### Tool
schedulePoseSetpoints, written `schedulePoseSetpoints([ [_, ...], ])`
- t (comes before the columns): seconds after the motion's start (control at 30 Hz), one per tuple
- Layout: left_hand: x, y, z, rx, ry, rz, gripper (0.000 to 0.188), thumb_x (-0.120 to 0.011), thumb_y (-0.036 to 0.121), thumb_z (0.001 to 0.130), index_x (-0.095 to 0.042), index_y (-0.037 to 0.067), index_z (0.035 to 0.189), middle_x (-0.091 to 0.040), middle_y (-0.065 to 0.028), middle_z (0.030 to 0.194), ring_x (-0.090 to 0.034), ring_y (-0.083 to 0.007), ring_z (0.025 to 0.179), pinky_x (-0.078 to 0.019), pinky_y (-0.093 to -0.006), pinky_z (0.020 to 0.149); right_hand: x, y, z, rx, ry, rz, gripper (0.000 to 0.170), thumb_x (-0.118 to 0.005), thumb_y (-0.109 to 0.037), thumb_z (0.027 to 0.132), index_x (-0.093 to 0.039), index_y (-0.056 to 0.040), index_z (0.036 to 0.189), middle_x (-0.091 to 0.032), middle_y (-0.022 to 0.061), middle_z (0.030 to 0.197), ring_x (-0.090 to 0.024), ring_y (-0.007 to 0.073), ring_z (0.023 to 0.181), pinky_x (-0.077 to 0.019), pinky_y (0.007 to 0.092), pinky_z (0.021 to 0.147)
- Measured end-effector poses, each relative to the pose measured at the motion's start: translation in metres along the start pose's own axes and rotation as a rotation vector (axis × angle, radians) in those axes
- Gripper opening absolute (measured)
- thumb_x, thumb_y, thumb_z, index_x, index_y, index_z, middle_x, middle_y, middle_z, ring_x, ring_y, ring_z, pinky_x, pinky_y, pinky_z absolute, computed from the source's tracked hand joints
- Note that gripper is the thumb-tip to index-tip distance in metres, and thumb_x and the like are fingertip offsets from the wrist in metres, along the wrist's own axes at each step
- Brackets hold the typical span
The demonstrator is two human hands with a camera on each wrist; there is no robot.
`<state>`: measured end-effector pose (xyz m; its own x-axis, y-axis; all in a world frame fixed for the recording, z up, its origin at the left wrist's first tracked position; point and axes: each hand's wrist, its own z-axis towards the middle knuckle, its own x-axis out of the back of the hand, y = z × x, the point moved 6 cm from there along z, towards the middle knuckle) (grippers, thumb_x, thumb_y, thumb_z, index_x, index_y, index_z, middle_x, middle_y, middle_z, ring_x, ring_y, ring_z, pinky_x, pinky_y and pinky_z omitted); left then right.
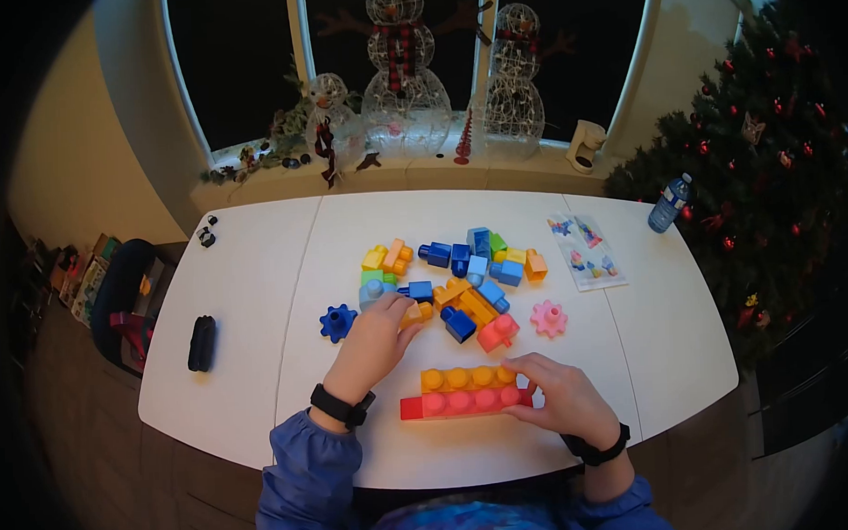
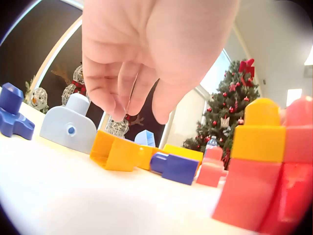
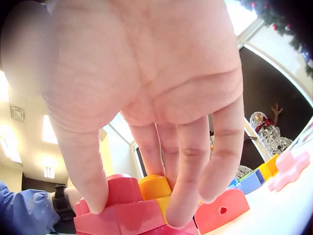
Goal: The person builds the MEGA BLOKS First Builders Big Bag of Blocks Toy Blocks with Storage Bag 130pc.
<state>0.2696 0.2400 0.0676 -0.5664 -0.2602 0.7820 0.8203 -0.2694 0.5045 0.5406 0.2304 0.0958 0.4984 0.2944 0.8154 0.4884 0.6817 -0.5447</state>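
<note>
Right hand (image 1: 571, 405) pinches 1 end of the stack (image 1: 466, 401) between thumb and fingers, likely steadying it! Beyond the stack, left hand (image 1: 369, 346) hangs over 1 orange brick (image 2: 117, 154), fingers loosely bent, holding nothing.

Lower centre in the head view, a block stack (image 1: 466, 394) lies on the table (image 1: 232, 393), your right hand (image 1: 571, 402) at its right end. Behind it spreads a block pile (image 1: 478, 306), your left hand (image 1: 373, 343) at its near-left edge; a bottle (image 1: 670, 203) stands upper right.
</note>
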Motion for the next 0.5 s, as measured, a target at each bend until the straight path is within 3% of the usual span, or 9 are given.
schedulePoseSetpoints([
  [0.03,-0.001,-0.003,0.005,-0.046,0.06,0.078,0.033,-0.08,0.015,0.09,-0.067,0.0,0.117,-0.066,-0.0174,0.111,-0.068,-0.035,0.092,-0.0567,-0.0423,0.081,0.0,0.0,0.0,0.0,0.002,0.0,0.058,-0.088,-0.019,0.082,-0.064,-0.0079,0.133,-0.07,0.0091,0.118,-0.075,0.0217,0.083,-0.0598,0.033,0.076],
  [0.13,-0.015,-0.016,0.013,0.008,-0.039,0.14,0.033,-0.079,0.014,0.087,-0.064,-0.003,0.11,-0.065,-0.0204,0.108,-0.067,-0.0385,0.1,-0.0555,-0.0461,0.086,0.0,0.001,0.0,-0.002,-0.004,-0.009,0.058,-0.088,-0.019,0.081,-0.064,-0.0081,0.133,-0.07,0.0089,0.118,-0.075,0.0215,0.083,-0.0597,0.0329,0.076],
  [0.23,-0.019,-0.024,0.015,0.035,-0.04,0.147,0.035,-0.082,0.015,0.085,-0.067,-0.002,0.112,-0.065,-0.0185,0.107,-0.067,-0.0387,0.096,-0.0564,-0.0437,0.083,0.0,0.001,0.0,0.007,0.003,-0.004,0.058,-0.088,-0.019,0.081,-0.064,-0.0082,0.133,-0.07,0.009,0.118,-0.075,0.0218,0.083,-0.0597,0.0329,0.076],
  [0.33,-0.022,-0.032,0.01,0.066,-0.175,0.182,0.038,-0.084,0.017,0.082,-0.068,-0.002,0.111,-0.066,-0.0191,0.107,-0.067,-0.0378,0.095,-0.0567,-0.0428,0.082,-0.001,0.004,0.0,-0.032,-0.025,0.014,0.055,-0.084,-0.029,0.084,-0.064,-0.0114,0.132,-0.07,0.007,0.122,-0.072,0.0318,0.099,-0.06,0.0403,0.08],
  [0.43,-0.007,-0.022,-0.001,0.099,-0.163,0.121,0.036,-0.084,0.014,0.082,-0.067,-0.003,0.109,-0.066,-0.0174,0.105,-0.069,-0.033,0.093,-0.0585,-0.0394,0.083,0.0,0.001,0.0,-0.056,-0.031,-0.025,0.055,-0.085,-0.029,0.084,-0.064,-0.0117,0.131,-0.07,0.0061,0.122,-0.072,0.0309,0.099,-0.06,0.04,0.079],
  [0.5,0.014,-0.003,-0.009,0.176,-0.104,-0.111,0.035,-0.083,0.012,0.084,-0.067,-0.003,0.11,-0.066,-0.0156,0.102,-0.071,-0.0298,0.094,-0.0593,-0.0367,0.086,0.001,0.0,0.0,-0.053,-0.034,-0.037,0.055,-0.085,-0.029,0.083,-0.064,-0.0118,0.131,-0.07,0.0056,0.122,-0.072,0.0305,0.098,-0.06,0.0397,0.079],
])
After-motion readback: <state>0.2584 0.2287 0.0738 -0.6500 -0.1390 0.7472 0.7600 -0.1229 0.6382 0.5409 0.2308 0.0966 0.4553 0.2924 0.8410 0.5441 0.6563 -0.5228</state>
